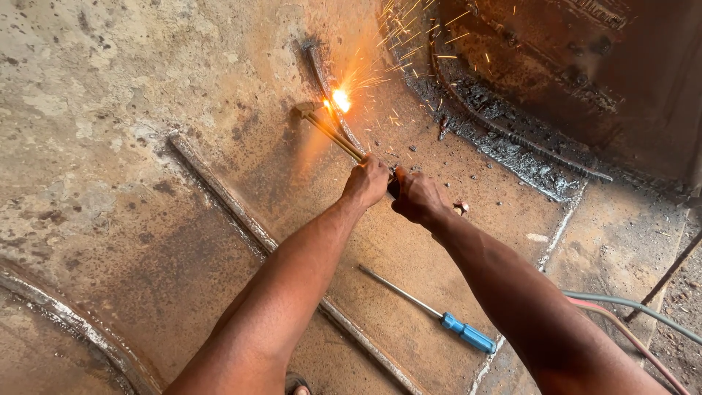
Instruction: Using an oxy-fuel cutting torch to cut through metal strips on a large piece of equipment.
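Both my hands grip a brass cutting torch that reaches away from me over a rusty steel plate. My left hand closes around the torch tubes. Just behind it, my right hand holds the handle end. The torch tip meets a raised weld strip, where a bright orange flame throws sparks up and to the right.
A blue-handled screwdriver lies on the plate below my arms. A long weld seam runs diagonally across the plate. Charred slag lines a curved dark edge at upper right. Grey and red hoses trail off at lower right.
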